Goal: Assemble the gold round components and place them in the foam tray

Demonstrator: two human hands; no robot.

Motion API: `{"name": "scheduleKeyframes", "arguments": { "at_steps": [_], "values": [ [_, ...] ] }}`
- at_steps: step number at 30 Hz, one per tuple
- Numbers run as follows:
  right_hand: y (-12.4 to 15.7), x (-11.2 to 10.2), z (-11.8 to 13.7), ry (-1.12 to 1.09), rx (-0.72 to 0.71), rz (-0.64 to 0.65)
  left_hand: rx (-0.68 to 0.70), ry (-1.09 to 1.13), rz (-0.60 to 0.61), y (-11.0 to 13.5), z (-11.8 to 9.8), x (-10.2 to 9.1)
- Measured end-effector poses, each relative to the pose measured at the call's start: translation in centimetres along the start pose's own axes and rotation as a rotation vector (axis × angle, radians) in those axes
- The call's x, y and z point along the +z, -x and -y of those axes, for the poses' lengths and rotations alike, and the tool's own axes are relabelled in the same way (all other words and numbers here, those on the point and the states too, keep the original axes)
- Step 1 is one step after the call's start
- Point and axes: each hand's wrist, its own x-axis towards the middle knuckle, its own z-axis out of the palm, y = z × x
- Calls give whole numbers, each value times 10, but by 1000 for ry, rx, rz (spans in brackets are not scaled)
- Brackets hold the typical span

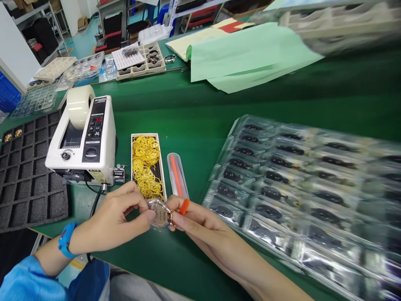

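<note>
Green counter spreads across the frame, tape dispenser at left; the left grip pinches a round watch head at lower centre, yellow rings boxed close behind; probably light, rigid, easily scratched, best taken by its rim, where the right grip clasps it; blister tray at right.
</note>
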Motion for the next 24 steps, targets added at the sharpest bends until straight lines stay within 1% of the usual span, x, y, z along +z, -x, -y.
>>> {"name": "scheduleKeyframes", "arguments": {
  "at_steps": [2,4,7,9,10,11,12,14,16,17,18,20,22,24],
  "values": [
    [0,0,-1,6,-11,-2,45,-94,-46,0,0,4],
    [-1,0,-1,19,-26,-17,80,-234,-120,0,2,7],
    [-1,-1,-2,31,-41,-41,153,-397,-316,0,6,9],
    [-1,-1,-2,40,-50,-41,233,-379,-436,0,7,8],
    [-1,-1,-3,49,-52,-39,275,-337,-467,-1,7,7],
    [0,-1,-3,56,-50,-37,314,-285,-468,-2,7,6],
    [0,-1,-3,60,-46,-32,347,-237,-437,-2,7,6],
    [0,1,-4,59,-30,-20,388,-170,-316,-4,9,7],
    [1,4,-4,28,4,-3,395,-131,-184,-6,13,9],
    [1,6,-4,-1,28,8,388,-113,-136,-7,15,10],
    [1,8,-5,-37,54,18,380,-96,-106,-7,17,11],
    [2,11,-10,-119,98,25,388,-61,-82,-9,20,13],
    [4,11,-17,-189,135,4,416,-38,-50,-8,20,13],
    [6,5,-25,-215,169,-34,416,-36,37,-4,16,9]
  ]
}}
